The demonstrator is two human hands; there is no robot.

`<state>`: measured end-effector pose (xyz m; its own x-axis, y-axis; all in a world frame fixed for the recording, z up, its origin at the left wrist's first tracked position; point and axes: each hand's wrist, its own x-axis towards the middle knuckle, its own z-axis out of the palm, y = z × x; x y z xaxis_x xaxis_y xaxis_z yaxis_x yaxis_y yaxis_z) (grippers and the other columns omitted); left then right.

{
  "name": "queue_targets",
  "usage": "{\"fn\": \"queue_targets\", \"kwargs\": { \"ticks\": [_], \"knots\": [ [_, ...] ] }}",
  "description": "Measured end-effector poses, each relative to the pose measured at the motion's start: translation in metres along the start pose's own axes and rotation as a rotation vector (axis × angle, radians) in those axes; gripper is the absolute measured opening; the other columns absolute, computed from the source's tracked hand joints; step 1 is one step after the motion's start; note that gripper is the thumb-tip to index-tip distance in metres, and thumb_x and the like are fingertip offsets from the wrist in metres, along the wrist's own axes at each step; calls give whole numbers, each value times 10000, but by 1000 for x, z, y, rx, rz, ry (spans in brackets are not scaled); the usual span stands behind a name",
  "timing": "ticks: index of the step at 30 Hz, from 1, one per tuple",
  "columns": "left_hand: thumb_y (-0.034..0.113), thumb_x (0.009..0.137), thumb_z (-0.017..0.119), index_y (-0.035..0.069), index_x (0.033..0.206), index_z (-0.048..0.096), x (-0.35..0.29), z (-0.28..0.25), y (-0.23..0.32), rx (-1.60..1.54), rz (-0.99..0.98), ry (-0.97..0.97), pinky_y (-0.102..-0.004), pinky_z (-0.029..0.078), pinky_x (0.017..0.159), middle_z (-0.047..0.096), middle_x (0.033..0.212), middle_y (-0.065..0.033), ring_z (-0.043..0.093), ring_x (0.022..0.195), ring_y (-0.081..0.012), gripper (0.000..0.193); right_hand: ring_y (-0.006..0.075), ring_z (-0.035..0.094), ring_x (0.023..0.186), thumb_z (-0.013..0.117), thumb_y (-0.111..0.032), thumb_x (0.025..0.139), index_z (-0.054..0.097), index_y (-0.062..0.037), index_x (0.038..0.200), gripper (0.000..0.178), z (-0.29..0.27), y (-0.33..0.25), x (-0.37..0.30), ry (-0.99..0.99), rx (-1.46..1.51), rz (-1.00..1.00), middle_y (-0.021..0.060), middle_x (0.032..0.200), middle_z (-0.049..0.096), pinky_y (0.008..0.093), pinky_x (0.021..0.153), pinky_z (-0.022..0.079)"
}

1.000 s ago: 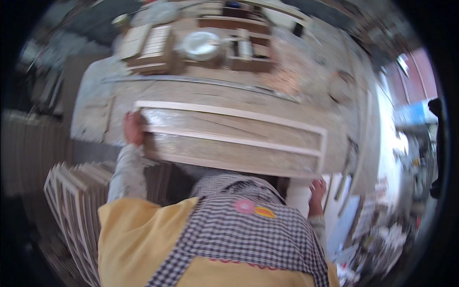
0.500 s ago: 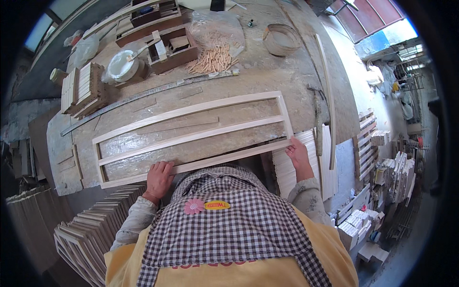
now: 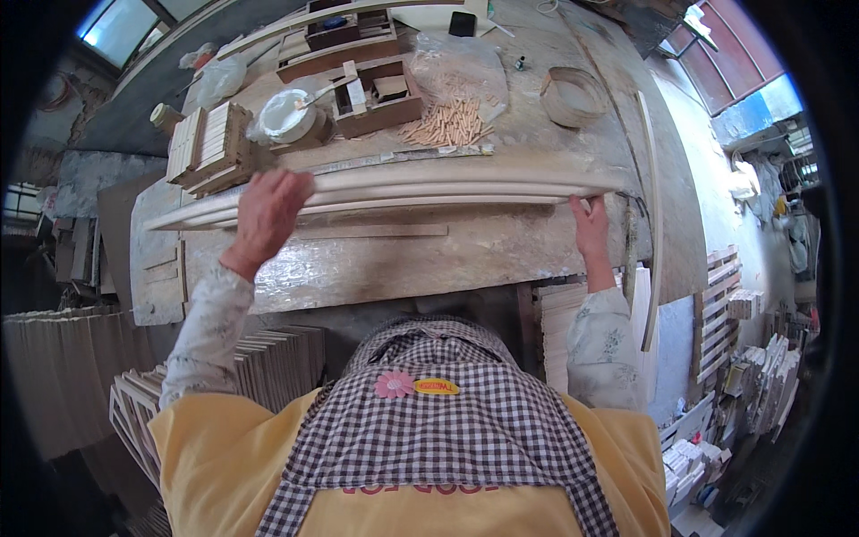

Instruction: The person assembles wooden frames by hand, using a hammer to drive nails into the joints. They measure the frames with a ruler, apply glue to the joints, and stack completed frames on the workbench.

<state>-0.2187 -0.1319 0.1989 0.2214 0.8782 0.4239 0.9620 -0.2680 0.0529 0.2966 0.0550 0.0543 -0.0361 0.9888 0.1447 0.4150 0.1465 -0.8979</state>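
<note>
A long pale wooden frame (image 3: 429, 190) with three lengthwise rails is tilted up on the workbench (image 3: 385, 268), so its rails show close together, nearly edge-on. My right hand (image 3: 591, 231) grips it close to the right end, thumb and fingers pinching the rail. Toward the left end, my left hand (image 3: 268, 215) is curled over the rails; it is somewhat blurred and its fingertips are hidden. A thin wooden strip (image 3: 376, 231) lies flat on the bench just in front of the frame.
Behind the frame are a ruler (image 3: 394, 157), wooden dowels (image 3: 452, 123), a white glue tub (image 3: 286, 116), a wooden box (image 3: 394, 103), stacked wood pieces (image 3: 210, 143) and a round band (image 3: 573, 97). Several finished frames (image 3: 277, 353) stand below left; a long strip (image 3: 651, 224) lies right.
The frame has gone from lying flatter near me to tilted up, farther back on the bench. Both hands moved away from my body with it, and the view has shifted.
</note>
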Motion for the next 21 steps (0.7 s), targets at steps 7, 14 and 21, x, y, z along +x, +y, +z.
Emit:
{"fn": "queue_targets", "kwargs": {
  "ticks": [7, 14, 21],
  "knots": [
    [375, 972, 659, 98, 926, 673, 38, 2, -33, -317, -416, -219, -398, 512, 652, 700, 751, -100, 695, 718, -297, 281, 113, 612, 1021, 652, -126, 996, 548, 4, 1198, 262, -37, 1, -31, -81, 145, -7, 107, 1128, 665, 292, 874, 496],
    [469, 979, 610, 84, 932, 672, -30, 138, -48, -368, -514, -498, -503, 503, 718, 680, 756, -162, 683, 780, -372, 393, 121, 642, 860, 657, -107, 985, 599, -1, 1168, 220, -23, 78, -59, -205, -28, 187, 85, 945, 688, 285, 791, 522],
    [199, 833, 737, 60, 1071, 642, -33, 184, -53, -14, -486, -263, -474, 498, 902, 634, 1093, -152, 598, 1089, -358, 291, 304, 633, 983, 725, -156, 891, 617, -44, 1251, 392, -2, 71, -76, -104, -590, -95, 154, 1076, 641, 420, 861, 517]
  ]
}}
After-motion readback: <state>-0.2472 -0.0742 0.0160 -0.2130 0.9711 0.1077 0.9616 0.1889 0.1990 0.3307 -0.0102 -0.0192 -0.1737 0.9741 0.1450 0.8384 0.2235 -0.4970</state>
